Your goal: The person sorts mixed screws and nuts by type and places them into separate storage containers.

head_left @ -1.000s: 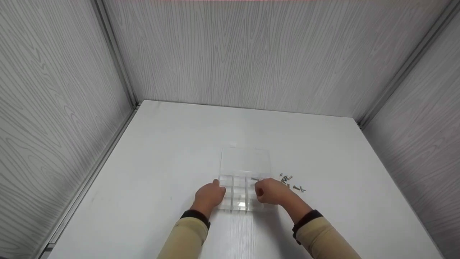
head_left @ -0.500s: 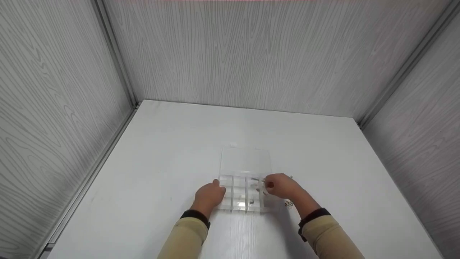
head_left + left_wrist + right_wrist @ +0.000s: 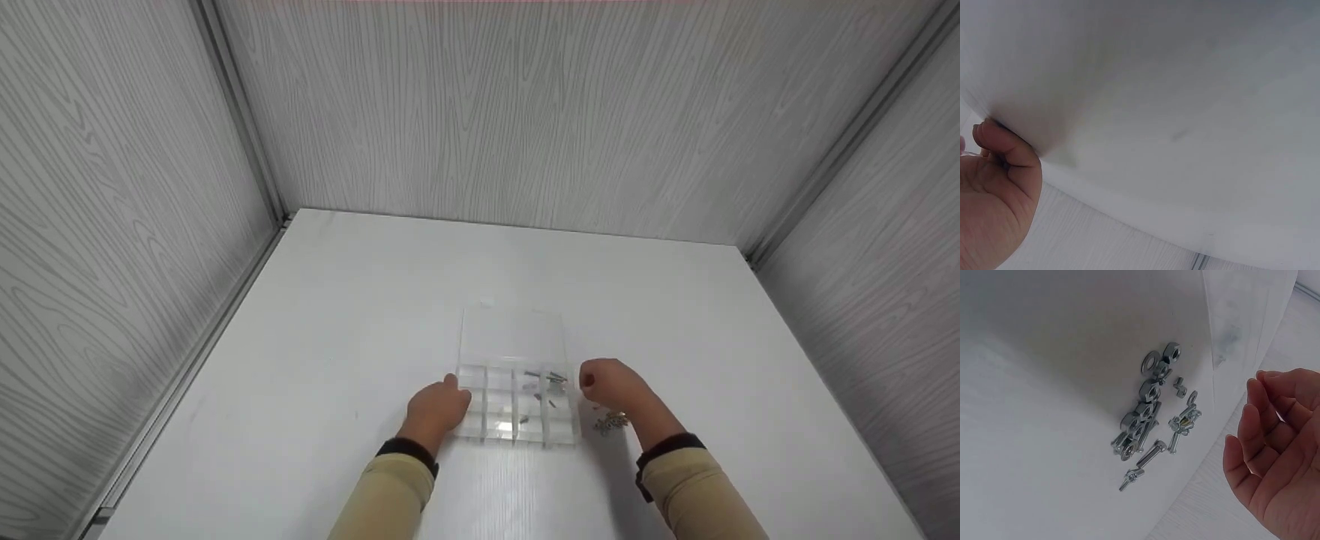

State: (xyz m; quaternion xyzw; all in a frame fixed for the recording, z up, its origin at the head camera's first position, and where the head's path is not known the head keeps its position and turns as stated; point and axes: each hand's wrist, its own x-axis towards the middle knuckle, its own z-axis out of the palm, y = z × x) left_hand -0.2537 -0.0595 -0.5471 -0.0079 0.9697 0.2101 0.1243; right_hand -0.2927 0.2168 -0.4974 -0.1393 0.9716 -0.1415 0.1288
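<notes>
A clear plastic compartment box lies on the white table with its lid folded back. My left hand grips the box's left edge; in the left wrist view its fingers are curled. Several small bolts lie in the box's two right-hand columns. My right hand is just beyond the box's right side. In the right wrist view its fingers are loosely bent, thumb tip against index tip, with nothing visible between them. Below it, loose hex nuts, washers and bolts lie on the table.
The white tabletop spreads around the box on every side. Grey wood-grain panels stand behind it and at left and right.
My right hand has moved right, from over the box to beyond its right side. More bolts now show in the box's right-hand compartments. The left hand has stayed at the box's left edge.
</notes>
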